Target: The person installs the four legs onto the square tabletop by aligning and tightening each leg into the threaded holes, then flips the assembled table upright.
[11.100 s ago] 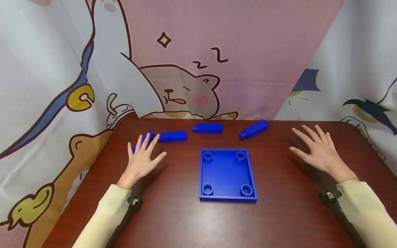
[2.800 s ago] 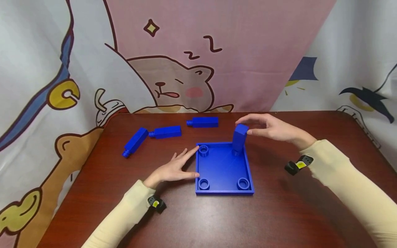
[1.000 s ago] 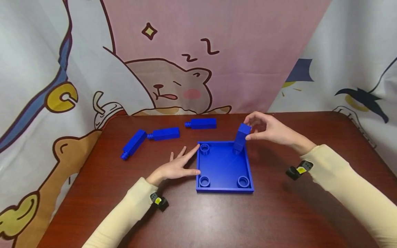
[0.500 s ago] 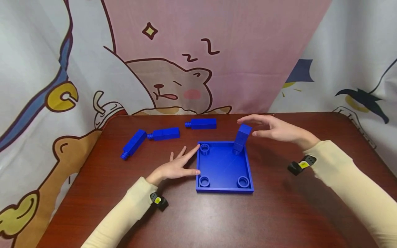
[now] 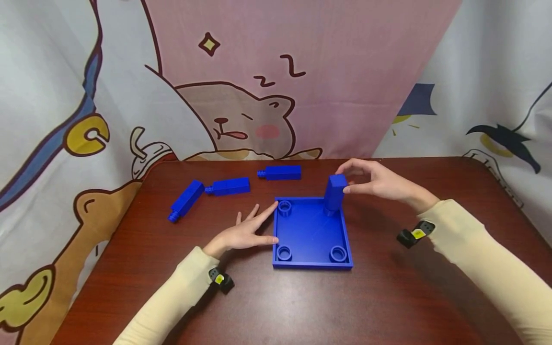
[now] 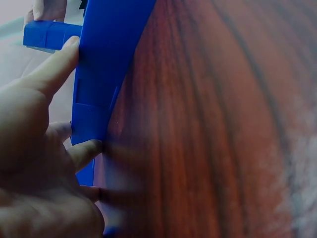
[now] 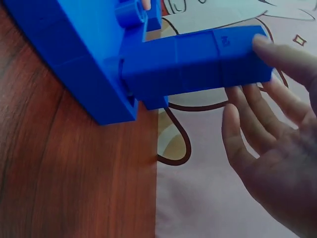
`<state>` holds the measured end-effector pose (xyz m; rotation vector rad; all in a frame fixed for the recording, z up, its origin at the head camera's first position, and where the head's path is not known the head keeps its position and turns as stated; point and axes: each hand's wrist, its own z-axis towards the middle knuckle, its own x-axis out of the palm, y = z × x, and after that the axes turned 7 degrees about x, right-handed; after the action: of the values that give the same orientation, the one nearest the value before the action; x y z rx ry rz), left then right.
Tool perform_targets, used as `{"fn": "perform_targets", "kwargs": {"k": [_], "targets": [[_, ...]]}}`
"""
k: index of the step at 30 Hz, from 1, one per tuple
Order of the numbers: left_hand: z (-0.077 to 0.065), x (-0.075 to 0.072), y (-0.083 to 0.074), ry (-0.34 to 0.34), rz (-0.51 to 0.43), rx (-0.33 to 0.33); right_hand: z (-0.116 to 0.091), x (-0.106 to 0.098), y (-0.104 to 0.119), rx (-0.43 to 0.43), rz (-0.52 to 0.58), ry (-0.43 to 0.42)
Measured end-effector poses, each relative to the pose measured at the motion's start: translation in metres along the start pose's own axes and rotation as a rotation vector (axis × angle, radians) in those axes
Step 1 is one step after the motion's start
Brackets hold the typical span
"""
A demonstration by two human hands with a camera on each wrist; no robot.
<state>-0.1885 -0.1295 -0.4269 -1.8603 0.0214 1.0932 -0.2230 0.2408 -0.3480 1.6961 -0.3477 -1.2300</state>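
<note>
A blue square tray with a round socket in each corner lies mid-table. A blue square post stands upright in its far right socket. My right hand pinches the top of that post between thumb and fingers; the right wrist view shows the post rising from the tray with my thumb on its end. My left hand lies flat on the table, straight fingers against the tray's left edge.
Three more blue posts lie loose on the far left of the wooden table: one behind the tray, one left of it, one angled furthest left. A cartoon-print cloth hangs behind the table.
Half a second ago my right hand was open beside the leaning post; now its fingers have closed on the top and the post stands straighter. My left hand has stayed put.
</note>
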Motion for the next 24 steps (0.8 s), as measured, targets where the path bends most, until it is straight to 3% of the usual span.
{"fn": "perform_targets", "kwargs": {"k": [4, 9, 13, 19, 24], "targets": [[-0.001, 0.0, 0.0, -0.001, -0.002, 0.0, 0.0, 0.005, 0.003, 0.026, 0.002, -0.062], [-0.001, 0.0, 0.0, -0.002, 0.0, 0.001, -0.001, 0.007, 0.004, 0.046, 0.01, -0.069], [-0.001, 0.001, 0.0, -0.003, 0.005, 0.002, -0.003, 0.002, 0.002, 0.035, 0.002, -0.018], [-0.001, 0.0, -0.001, -0.003, 0.006, 0.006, -0.004, -0.007, 0.0, -0.064, 0.002, 0.111], [-0.001, 0.001, -0.001, -0.004, 0.005, 0.004, -0.002, -0.007, -0.001, -0.095, 0.009, 0.156]]}}
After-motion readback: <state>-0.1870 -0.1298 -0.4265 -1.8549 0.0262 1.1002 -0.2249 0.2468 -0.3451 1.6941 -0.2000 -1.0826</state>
